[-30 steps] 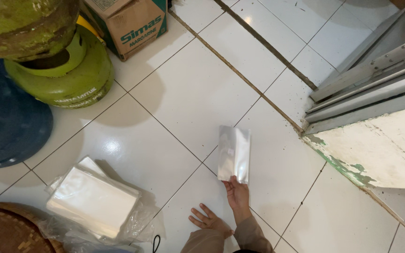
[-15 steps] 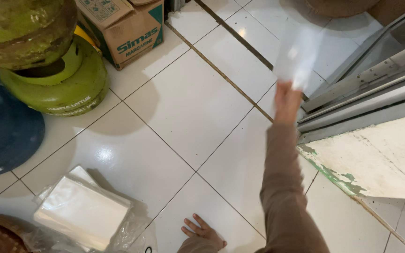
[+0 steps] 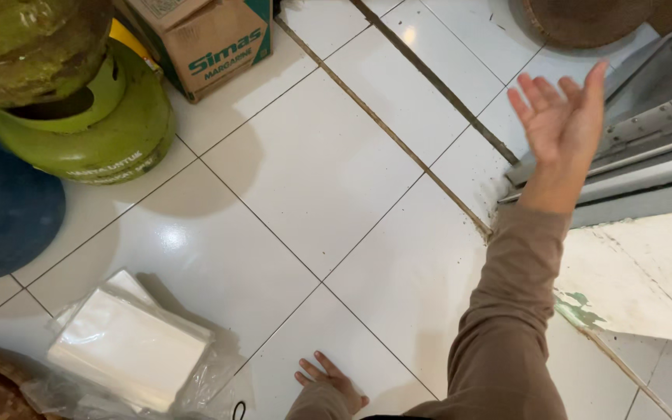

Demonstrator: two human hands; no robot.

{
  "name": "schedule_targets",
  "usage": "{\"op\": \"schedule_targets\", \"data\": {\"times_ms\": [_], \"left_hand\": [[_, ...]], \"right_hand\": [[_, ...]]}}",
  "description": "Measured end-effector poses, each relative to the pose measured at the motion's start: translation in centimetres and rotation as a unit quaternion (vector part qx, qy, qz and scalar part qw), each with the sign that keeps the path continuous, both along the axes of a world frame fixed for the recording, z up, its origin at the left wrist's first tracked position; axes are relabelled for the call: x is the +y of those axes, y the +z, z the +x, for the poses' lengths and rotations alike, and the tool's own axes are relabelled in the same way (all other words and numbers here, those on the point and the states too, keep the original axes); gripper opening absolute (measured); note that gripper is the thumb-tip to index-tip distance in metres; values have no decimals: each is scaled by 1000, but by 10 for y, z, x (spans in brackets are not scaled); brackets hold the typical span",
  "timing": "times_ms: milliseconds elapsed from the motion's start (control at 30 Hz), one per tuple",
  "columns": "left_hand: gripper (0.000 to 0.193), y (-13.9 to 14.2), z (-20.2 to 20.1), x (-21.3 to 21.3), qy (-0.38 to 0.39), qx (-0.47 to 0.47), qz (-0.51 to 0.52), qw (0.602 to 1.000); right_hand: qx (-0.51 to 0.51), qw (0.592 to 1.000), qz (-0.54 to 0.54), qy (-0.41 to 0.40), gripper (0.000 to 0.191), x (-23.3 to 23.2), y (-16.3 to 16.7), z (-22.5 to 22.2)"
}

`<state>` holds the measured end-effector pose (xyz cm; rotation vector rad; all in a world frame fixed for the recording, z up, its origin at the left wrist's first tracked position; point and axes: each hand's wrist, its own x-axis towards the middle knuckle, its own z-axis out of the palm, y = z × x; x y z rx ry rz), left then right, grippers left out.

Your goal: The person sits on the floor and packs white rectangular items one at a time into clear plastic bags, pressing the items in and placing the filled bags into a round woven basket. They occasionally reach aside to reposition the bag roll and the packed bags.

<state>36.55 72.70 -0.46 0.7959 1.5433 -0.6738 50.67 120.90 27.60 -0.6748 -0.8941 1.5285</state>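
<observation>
Plastic bags (image 3: 122, 354), clear and flat, lie as 1 neat stack inside a loose transparent wrapper on the white tile floor (image 3: 313, 163), near and to the left. Neither of the 2 hands touches them.

The left hand (image 3: 332, 383) is the closer one. It rests just right of the stack at the near edge, fingers spread and pressed flat on a tile, and it seems to prop the body rather than hold anything.

The right hand (image 3: 558, 117) is raised far to the right at the end of a brown sleeve (image 3: 507, 327). Its palm is turned up and its fingers are spread wide, with nothing between them. It hangs in front of a grey metal door frame (image 3: 647, 148) and its floor track, well apart from the stack.

As a judgement, the step in hand is the empty-handed part of a reach out to the far right, with no bag in either hand. Taking a bag from the stack would call for bringing a hand across to the near left and pinching only the top sheet, since such thin film tends to cling and come up in pairs.

Farther off, a green gas cylinder (image 3: 95, 132) stands at far left beside a cardboard box (image 3: 204, 43). A dark blue round lid (image 3: 1, 218) lies at the left edge, and a woven basket (image 3: 577, 19) shows at the far right.
</observation>
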Motion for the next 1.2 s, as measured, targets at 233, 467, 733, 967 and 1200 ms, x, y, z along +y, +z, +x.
{"op": "schedule_targets", "data": {"times_ms": [233,467,733,967,1200], "left_hand": [[147,36,-9,0,45,18,9,999],[115,46,-17,-26,126,-22,85,988],[58,-12,-55,-100,193,-207,280,917],[14,22,-225,-300,312,-183,726,585],[18,58,-265,-617,557,145,618,536]], "right_hand": [[-274,954,37,-111,56,-262,-146,-10],[-309,929,-110,174,42,-553,-173,-61],[-220,886,251,322,9,-657,-99,-151],[-177,867,322,336,13,-731,-106,-258],[-368,656,412,514,54,-837,-193,-442]]}}
